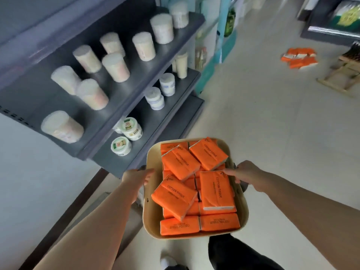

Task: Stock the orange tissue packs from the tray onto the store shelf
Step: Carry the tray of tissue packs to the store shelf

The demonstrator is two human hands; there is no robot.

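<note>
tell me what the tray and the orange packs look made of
The tray is probably moulded plastic, though bamboo fibre is possible: even beige, matte, rounded corners, no grain visible. The orange packs look wrapped in thin printed plastic film, judging by the creases and soft sheen.

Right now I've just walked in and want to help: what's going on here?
A person holds a tray by its sides, left hand and right hand gripping it, beside a dark shelf. The tray is full of orange tissue packs; none shows on the shelf, which carries white tubs. Another orange pile lies on the floor farther off.
</note>
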